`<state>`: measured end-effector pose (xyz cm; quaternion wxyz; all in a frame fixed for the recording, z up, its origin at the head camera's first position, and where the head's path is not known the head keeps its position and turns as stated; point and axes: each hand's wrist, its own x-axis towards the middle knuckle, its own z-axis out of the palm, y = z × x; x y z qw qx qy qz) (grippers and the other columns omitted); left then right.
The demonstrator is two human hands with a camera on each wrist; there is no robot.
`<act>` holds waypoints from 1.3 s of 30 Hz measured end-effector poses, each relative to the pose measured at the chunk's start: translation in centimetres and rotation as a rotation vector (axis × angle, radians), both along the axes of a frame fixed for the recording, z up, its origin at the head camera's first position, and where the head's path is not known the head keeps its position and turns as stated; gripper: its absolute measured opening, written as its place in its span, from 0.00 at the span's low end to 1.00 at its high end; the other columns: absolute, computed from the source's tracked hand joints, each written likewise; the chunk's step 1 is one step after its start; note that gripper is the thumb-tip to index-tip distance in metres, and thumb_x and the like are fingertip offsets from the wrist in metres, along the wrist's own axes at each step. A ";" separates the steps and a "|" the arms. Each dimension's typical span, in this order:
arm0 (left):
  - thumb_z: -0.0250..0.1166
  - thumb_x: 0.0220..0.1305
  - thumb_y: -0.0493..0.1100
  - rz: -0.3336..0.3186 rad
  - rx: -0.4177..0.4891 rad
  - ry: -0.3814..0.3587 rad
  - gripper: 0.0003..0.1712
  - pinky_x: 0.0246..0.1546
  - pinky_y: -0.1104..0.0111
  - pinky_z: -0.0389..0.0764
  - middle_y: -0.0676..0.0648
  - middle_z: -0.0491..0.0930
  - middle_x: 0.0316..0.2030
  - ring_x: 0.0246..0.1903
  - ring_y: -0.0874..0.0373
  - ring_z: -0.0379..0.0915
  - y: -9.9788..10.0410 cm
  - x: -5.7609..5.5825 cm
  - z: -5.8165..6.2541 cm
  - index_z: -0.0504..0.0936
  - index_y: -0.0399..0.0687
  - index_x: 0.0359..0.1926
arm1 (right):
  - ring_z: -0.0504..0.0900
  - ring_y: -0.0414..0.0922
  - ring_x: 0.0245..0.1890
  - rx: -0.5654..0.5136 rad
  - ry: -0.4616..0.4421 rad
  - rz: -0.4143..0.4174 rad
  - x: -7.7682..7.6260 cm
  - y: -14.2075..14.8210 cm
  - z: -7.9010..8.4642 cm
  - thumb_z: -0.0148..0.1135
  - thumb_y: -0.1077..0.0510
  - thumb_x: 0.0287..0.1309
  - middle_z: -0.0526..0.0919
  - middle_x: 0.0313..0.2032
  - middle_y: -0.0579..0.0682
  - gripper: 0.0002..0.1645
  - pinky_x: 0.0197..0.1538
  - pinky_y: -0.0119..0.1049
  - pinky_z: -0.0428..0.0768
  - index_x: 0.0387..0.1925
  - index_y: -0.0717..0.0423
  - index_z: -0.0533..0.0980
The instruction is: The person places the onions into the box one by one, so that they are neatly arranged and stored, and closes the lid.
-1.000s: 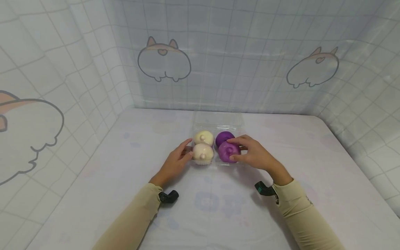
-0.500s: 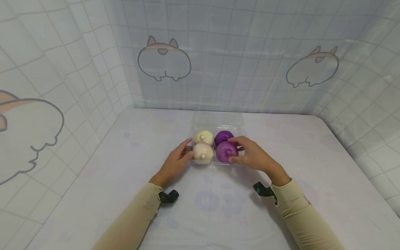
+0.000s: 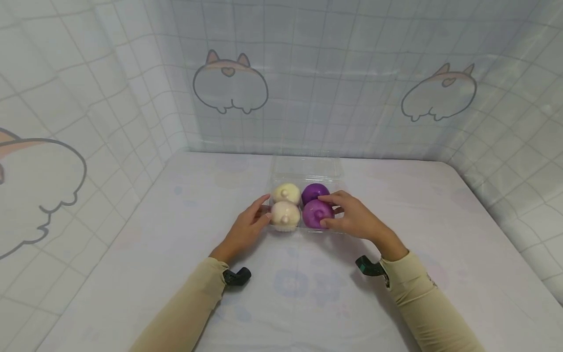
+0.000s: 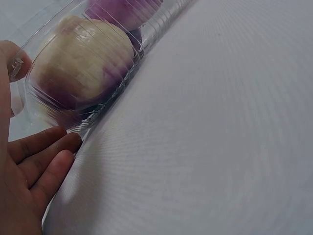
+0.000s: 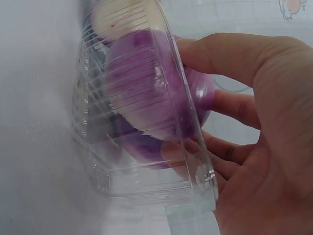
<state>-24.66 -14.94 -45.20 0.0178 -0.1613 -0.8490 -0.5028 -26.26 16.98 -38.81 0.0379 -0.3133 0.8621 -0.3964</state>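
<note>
A clear plastic clamshell box [image 3: 323, 230] lies on the table, holding two cream and two purple round pieces, turnip-like, each knobbed. My right hand [image 3: 352, 215] grips the near purple piece [image 3: 314, 214] at its right side, thumb in front and fingers behind. Through the box wall in the right wrist view, this purple piece [image 5: 142, 73] shows inside the box. My left hand [image 3: 246, 227] rests at the box's left side by the near cream piece [image 3: 285, 213], fingers extended; in the left wrist view several fingers [image 4: 46, 169] lie against the lower wall.
Behind the near pieces sit the far cream piece [image 3: 287, 191] and the far purple piece [image 3: 313, 190]. The raised clear lid [image 3: 306, 167] leans back toward the tiled-pattern curtain [image 3: 330, 98]. A pale patterned cloth covers the table [image 3: 290, 303].
The near purple piece has shifted left toward the near cream one, with my right hand following. The far purple piece also sits slightly further left. My left hand has hardly moved.
</note>
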 end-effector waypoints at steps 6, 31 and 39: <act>0.54 0.77 0.49 -0.001 -0.006 0.003 0.31 0.62 0.54 0.74 0.42 0.76 0.60 0.59 0.50 0.74 0.1 0.1 0.2 0.59 0.57 0.77 | 0.80 0.52 0.50 -0.001 0.011 0.015 -0.1 0.0 -0.3 0.75 0.58 0.55 0.74 0.52 0.56 0.38 0.55 0.49 0.81 0.66 0.61 0.73; 0.54 0.77 0.48 0.004 -0.010 0.000 0.31 0.62 0.54 0.74 0.41 0.76 0.60 0.59 0.50 0.74 0.3 0.2 0.4 0.60 0.55 0.77 | 0.81 0.52 0.50 0.024 0.043 0.037 0.1 0.0 -0.1 0.71 0.58 0.59 0.75 0.51 0.56 0.33 0.52 0.49 0.82 0.65 0.62 0.73; 0.54 0.76 0.47 0.010 -0.011 -0.004 0.31 0.62 0.54 0.74 0.41 0.77 0.59 0.59 0.49 0.74 0.4 0.4 0.6 0.60 0.55 0.77 | 0.80 0.50 0.49 0.037 0.046 0.017 0.3 -0.2 0.1 0.73 0.57 0.58 0.74 0.52 0.57 0.33 0.52 0.48 0.83 0.64 0.61 0.75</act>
